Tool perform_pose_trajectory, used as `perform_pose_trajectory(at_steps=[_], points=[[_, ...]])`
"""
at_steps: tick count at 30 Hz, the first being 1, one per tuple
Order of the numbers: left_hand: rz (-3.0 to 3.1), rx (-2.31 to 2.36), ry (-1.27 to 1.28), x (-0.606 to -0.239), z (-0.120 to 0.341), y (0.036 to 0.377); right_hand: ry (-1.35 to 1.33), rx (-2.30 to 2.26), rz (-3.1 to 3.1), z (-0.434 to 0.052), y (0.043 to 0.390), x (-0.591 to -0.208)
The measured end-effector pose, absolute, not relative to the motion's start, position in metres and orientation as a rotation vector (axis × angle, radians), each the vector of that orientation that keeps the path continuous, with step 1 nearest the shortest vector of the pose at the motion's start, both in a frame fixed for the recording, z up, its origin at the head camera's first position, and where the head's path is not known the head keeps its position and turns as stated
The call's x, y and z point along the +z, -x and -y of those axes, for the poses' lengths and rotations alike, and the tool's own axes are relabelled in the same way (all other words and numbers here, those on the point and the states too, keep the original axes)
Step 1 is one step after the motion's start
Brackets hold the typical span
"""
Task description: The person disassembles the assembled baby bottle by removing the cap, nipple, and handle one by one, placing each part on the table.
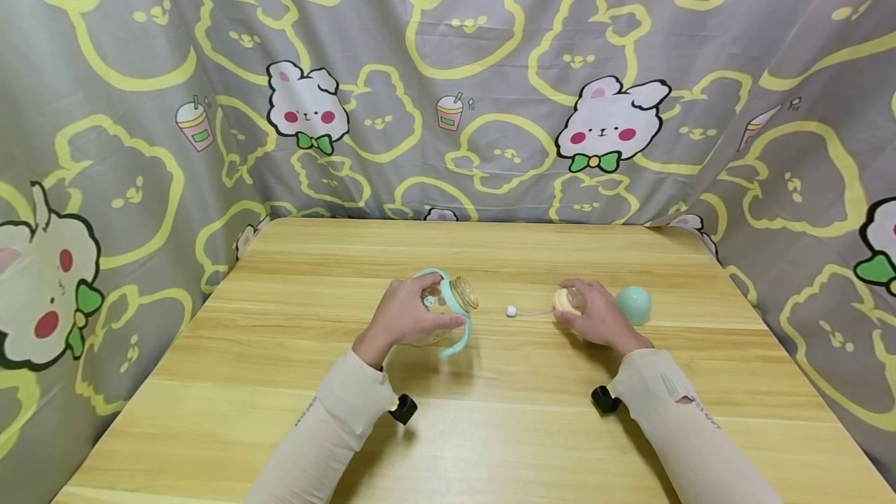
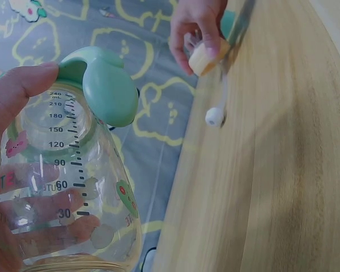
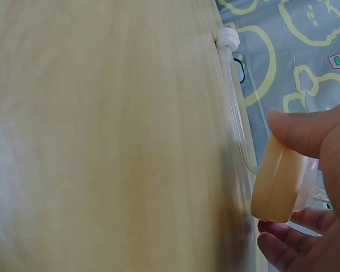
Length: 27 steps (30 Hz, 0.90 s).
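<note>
My left hand [image 1: 409, 311] grips a clear baby bottle [image 2: 62, 187] with mint-green handles [image 2: 109, 90] and printed volume marks. The bottle lies tilted, its uncapped amber neck [image 1: 465, 294] turned to the right. In the left wrist view its fingers show through the clear wall. My right hand [image 1: 595, 311] holds a cream-coloured bottle collar [image 3: 279, 180] by its edge, thumb on one side and fingers on the other; a clear nipple part sits behind it. From the collar runs a thin clear straw [image 3: 233, 102] ending in a white weighted tip [image 1: 511, 310] near the tabletop.
A mint-green domed cap [image 1: 634, 305] stands just beyond the right hand. The wooden table [image 1: 504, 426] ends at the back against a grey patterned curtain [image 1: 490, 37]. Black wrist cameras [image 1: 403, 408] hang under both sleeves, close above the table.
</note>
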<state>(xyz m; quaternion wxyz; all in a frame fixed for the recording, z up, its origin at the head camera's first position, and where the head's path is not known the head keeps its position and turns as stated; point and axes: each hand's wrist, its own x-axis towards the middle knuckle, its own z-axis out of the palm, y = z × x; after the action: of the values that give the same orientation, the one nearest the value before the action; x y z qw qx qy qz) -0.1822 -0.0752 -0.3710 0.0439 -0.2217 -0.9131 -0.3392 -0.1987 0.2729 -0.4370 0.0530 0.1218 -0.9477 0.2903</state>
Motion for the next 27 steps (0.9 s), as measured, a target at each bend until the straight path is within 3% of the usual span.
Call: perform_pose_trajectory(at_steps=[27], points=[[2.794, -1.044, 0.663, -0.3703, 0.0772, 0.1812, -0.304, 0.9, 2.914, -0.2759, 0.1997, -0.435]])
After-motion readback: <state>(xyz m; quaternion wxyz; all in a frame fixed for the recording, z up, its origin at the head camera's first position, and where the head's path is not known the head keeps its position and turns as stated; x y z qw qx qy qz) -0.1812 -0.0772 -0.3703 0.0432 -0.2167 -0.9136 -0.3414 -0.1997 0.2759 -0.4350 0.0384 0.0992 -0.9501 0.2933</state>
